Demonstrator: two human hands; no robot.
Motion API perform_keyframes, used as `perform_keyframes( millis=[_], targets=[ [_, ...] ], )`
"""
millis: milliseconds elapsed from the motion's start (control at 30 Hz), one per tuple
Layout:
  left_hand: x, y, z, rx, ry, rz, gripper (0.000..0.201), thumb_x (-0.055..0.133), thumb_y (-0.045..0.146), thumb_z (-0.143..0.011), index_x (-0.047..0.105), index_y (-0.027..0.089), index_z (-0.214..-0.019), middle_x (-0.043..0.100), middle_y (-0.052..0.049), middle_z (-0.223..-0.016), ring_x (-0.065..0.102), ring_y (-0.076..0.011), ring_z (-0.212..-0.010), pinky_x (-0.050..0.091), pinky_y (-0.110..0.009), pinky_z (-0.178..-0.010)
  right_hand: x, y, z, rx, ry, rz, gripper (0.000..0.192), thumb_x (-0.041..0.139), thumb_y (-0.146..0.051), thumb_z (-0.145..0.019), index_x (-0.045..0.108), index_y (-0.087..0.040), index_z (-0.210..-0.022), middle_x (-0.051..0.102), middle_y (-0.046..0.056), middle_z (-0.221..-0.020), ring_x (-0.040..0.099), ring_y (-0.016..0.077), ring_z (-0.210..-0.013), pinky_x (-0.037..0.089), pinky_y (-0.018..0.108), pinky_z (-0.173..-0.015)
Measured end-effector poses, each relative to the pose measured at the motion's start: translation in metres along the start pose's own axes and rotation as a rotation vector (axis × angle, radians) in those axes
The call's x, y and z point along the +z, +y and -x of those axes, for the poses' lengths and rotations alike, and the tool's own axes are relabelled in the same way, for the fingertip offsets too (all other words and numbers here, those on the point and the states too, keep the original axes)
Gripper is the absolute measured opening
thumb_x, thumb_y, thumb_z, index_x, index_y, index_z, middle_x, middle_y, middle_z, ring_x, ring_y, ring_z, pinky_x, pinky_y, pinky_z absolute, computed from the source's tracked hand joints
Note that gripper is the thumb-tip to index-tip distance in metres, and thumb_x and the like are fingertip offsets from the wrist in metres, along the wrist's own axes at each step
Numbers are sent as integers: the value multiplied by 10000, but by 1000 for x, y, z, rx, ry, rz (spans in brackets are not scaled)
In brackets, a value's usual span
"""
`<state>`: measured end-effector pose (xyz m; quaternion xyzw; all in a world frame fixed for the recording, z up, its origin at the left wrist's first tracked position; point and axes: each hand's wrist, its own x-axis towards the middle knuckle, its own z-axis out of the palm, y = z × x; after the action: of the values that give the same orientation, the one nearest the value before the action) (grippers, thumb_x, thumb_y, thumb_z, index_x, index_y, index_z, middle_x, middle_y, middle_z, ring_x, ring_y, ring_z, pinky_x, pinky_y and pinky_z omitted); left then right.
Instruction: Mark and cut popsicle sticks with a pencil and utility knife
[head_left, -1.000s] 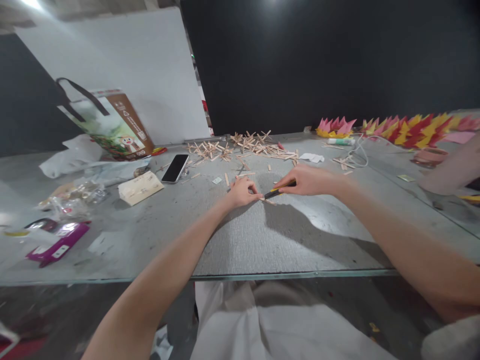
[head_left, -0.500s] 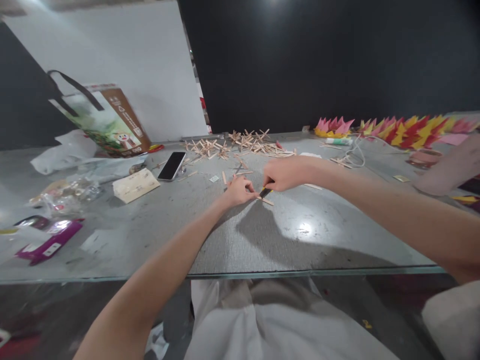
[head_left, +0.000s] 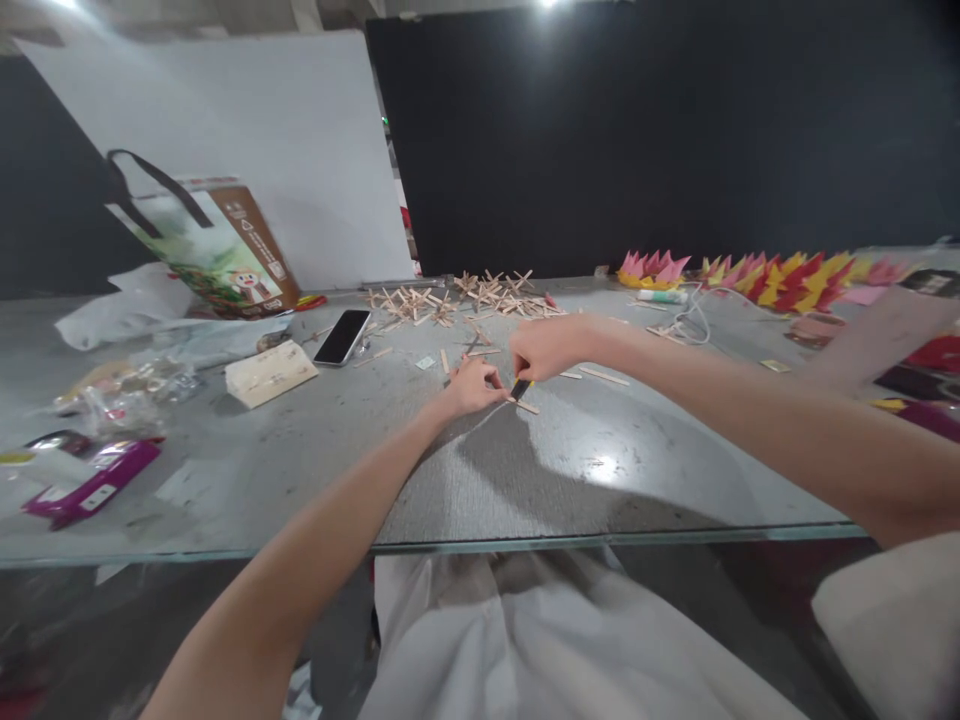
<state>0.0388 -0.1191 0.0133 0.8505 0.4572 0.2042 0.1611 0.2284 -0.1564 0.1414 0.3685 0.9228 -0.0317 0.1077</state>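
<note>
On the grey tabletop, my left hand point(head_left: 475, 385) is closed, its thumb and fingertips pinching one end of a thin wooden stick point(head_left: 528, 408) that lies flat and points to the right. My right hand point(head_left: 546, 348) is wrapped round a black and yellow utility knife point(head_left: 521, 388), tilted downward with its tip at the stick beside my left fingertips. The blade itself is too small to make out. Several loose wooden sticks point(head_left: 604, 376) lie around both hands.
Behind the hands spreads a heap of wooden sticks point(head_left: 495, 292). To the left are a phone point(head_left: 342, 337), a cream paper block point(head_left: 271, 374), a purple packet point(head_left: 94, 484) and a paper bag point(head_left: 225, 250). Folded paper petals point(head_left: 795, 280) and a white cable point(head_left: 701, 315) lie right.
My view has shifted slightly. Both hands keep their hold, the knife now standing a little steeper at the stick. At the far right, another person's arm has given way to a pale pink sheet-like shape.
</note>
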Motion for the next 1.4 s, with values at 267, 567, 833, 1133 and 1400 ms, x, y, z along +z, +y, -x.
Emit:
perform_keyframes(
  millis=[267, 567, 833, 1133, 1400],
  targets=[
    [4, -4, 0, -5, -1, 105, 294, 859, 429, -785, 715, 176, -751, 728, -56, -948, 690, -238, -928, 529, -456, -1028, -2, -6, 9, 32, -14, -34, 197, 667, -176, -829, 841, -153, -739, 525, -4, -521, 394, 134, -561, 263, 320, -616],
    [7, -20, -13, -290, 496, 407, 238, 510, 176, -1006, 644, 177, -1202, 739, -134, -1202, 712, -261, -1150, 560, -431, -1041, 36, 34, 33, 98, 272, -357, 335, 622, -318, -975, 884, -199, -1145, 796, 48, -825, 503, 133, -609, 355, 268, -619],
    [5, -9, 0, -111, 333, 447, 451, 475, 130, -999, 550, 180, -1440, 797, -90, -1108, 714, -167, -696, 589, -325, -767, 102, 13, 24, 321, 799, -559, 647, 540, -383, -1026, 525, -149, -1629, 762, 47, -798, 514, 167, -579, 413, 277, -625],
    [6, 0, 6, -15, 276, 470, 489, 535, 117, -971, 495, 189, -1452, 758, -45, -951, 659, -128, -643, 539, -240, -620, 114, -7, 18, 322, 916, -557, 559, 465, -428, -1099, 530, -192, -1601, 706, 25, -772, 554, 179, -573, 421, 282, -625],
    [-10, 18, 16, -6, 224, 517, 440, 536, 153, -990, 479, 184, -1424, 726, -27, -864, 661, -143, -635, 563, -229, -541, 117, -17, 21, 198, 922, -458, 504, 402, -358, -1118, 598, -207, -1558, 819, 95, -1002, 683, 190, -658, 507, 289, -698]
  ],
)
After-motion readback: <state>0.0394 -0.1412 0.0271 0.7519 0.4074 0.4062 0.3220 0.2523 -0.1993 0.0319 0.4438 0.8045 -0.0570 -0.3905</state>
